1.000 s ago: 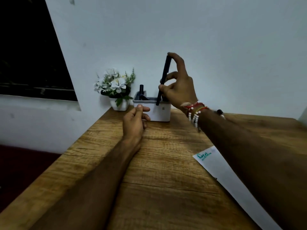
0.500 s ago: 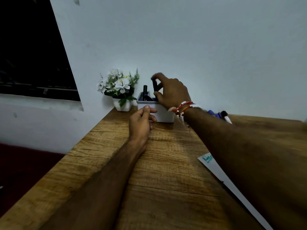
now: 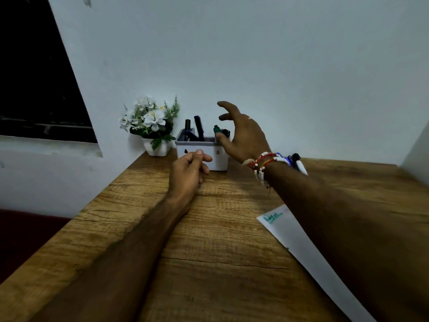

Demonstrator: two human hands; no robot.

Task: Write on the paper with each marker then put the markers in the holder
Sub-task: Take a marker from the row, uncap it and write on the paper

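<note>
A white square holder [image 3: 218,159] stands at the back of the wooden desk, against the wall. Several dark markers [image 3: 199,128] stick up out of it, and a green-capped one [image 3: 216,129] leans at its right side. My right hand [image 3: 243,133] hovers just right of the holder with its fingers spread and nothing in them. Resting on the desk in front of the holder is my left hand [image 3: 188,175], fingers loosely curled, holding nothing. A white sheet of paper [image 3: 299,238] with green writing [image 3: 274,217] lies at the right, partly under my right forearm.
A small white pot of white flowers [image 3: 152,126] sits left of the holder. More markers [image 3: 298,165] lie on the desk behind my right wrist. The desk's left edge [image 3: 92,201] drops off beside a dark window.
My right hand lowered the dark marker into the holder, let it go, then opened and lifted away to the right. The left hand stayed in place.
</note>
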